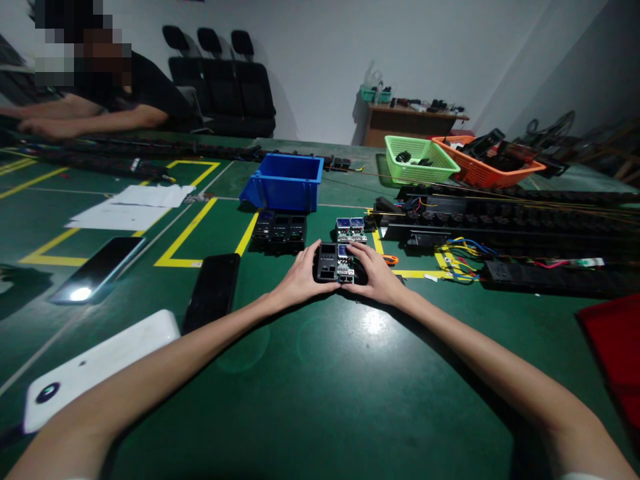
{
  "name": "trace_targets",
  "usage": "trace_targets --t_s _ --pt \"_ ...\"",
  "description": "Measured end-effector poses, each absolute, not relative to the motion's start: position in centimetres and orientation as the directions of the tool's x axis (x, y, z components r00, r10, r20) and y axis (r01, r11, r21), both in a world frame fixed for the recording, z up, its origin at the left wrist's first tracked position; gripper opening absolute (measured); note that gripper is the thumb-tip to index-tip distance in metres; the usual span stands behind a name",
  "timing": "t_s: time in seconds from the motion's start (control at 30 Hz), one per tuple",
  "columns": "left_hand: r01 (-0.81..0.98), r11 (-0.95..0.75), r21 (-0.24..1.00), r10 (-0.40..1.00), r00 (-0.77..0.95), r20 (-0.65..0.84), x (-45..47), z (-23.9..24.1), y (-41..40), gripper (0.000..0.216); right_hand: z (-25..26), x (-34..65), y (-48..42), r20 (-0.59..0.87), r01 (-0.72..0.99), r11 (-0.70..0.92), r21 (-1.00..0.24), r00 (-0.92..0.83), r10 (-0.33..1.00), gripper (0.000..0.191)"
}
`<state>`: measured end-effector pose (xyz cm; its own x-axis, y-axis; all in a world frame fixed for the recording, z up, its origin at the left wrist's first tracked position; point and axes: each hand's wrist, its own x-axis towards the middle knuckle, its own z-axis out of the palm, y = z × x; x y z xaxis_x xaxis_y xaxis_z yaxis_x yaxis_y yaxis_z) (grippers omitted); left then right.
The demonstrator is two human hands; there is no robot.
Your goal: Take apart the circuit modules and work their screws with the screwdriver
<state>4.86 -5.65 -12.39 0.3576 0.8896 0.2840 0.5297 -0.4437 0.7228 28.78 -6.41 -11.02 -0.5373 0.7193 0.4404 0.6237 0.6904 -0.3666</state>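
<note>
Between my hands, at the middle of the green table, are a black plastic housing [327,262] and a small circuit board [345,272] side by side. My left hand [303,272] grips the housing, thumb along its near edge and fingers at its far left. My right hand [374,270] holds the circuit board by its right side, fingertips at its top and bottom. Just beyond lie more circuit boards [351,230] with blue displays. Several black modules [280,232] sit together to the left of them.
A blue bin [287,183] stands behind the modules. Green [420,167] and orange baskets [485,167] are at the back right. Long black rails [450,220] with wires lie right. Phones [213,290], a white device [100,367] and papers [125,208] lie left. A person [145,93] works back left.
</note>
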Motion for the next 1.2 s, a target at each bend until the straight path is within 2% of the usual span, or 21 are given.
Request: trace_targets --t_s 0.7,0.97,1.2 --pt "0.433 -0.439 0.787 0.889 0.338 0.309 5.0 -12.0 -5.8 0.107 -10.5 28.8 -6.3 0.488 0.505 0.707 -0.496 -0.512 0.708 0.092" --pt "0.388 -0.455 0.801 0.881 0.329 0.341 5.0 -12.0 -5.9 0.105 -10.5 28.7 -6.2 0.515 0.449 0.720 -0.529 -0.505 0.693 0.088" --pt "0.338 -0.450 0.826 0.885 0.295 0.361 5.0 -11.4 -6.1 0.103 -9.1 28.6 -6.3 0.464 0.432 0.686 -0.586 -0.515 0.721 0.083"
